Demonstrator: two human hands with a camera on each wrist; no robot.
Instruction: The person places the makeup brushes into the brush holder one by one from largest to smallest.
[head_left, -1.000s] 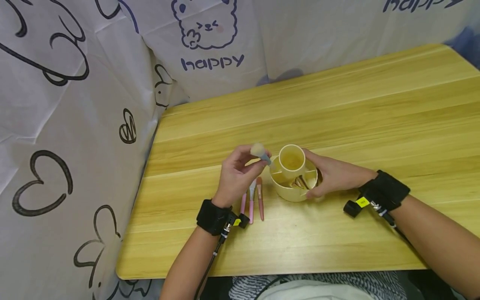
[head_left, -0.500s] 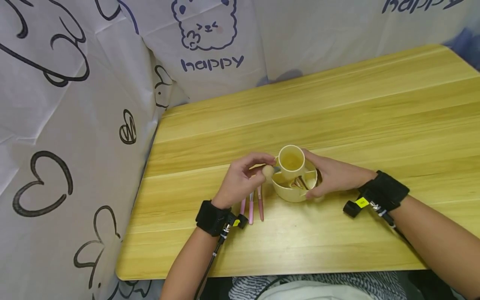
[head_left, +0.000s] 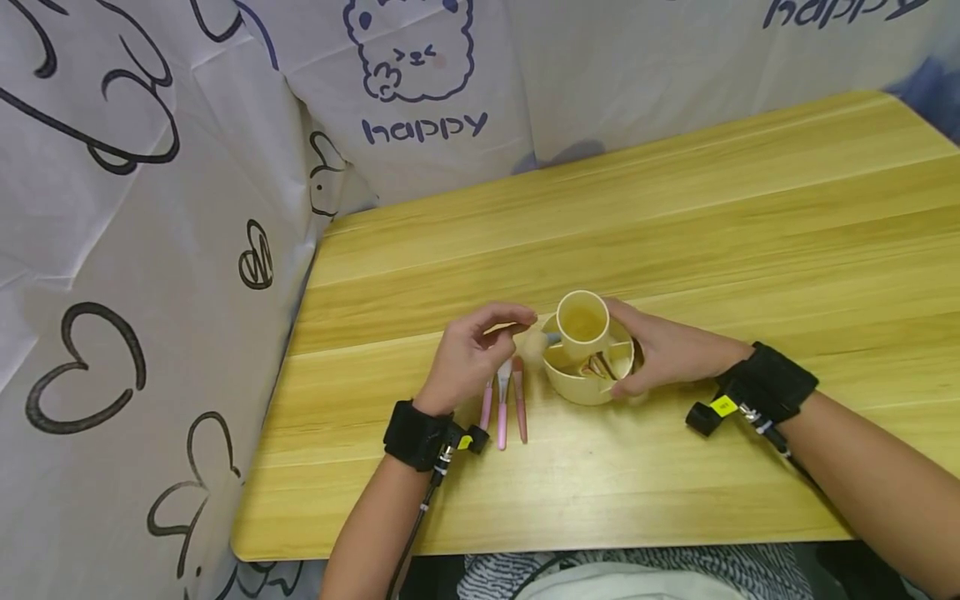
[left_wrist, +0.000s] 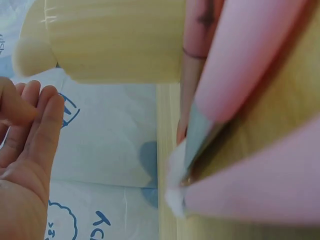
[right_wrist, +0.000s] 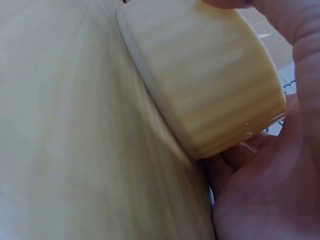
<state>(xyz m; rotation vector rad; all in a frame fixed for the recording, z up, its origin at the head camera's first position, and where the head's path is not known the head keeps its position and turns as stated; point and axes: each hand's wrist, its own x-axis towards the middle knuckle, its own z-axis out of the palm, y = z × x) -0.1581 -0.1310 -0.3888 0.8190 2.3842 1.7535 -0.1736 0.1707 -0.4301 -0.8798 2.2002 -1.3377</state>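
Left hand [head_left: 471, 357]: nothing held; fingers extended, tips just beside the pale-headed brush in the pot, apart from it in left wrist view.
Right hand [head_left: 671, 348]: grips the divided pot [head_left: 585, 390] from its right side, thumb at the front, fingers round the wall.
Hands: well apart, pot between them.
Pot: upright on the desk [head_left: 675, 467], tall cup [head_left: 585, 348] standing up at its middle; dark and gold items [head_left: 600, 364] in front compartment, too small to identify.
Pale-headed brush [left_wrist: 35, 56]: in pot's left-side part, leaning; head sticks out over the left rim toward left hand, which is nearer. Handle hidden, so full long axis can't be told.
Loose brushes: left pink brush [head_left: 487, 407], middle pink brush [head_left: 502, 410], reddish-pink brush [head_left: 521, 404], on desk left of the pot, beside left wrist.
Long axis, loose brushes: roughly front to back, slightly fanned.
Pointing: handles toward the person, heads away; left one's head is covered by the hand in head view.
Nearer hand to loose brushes: left.
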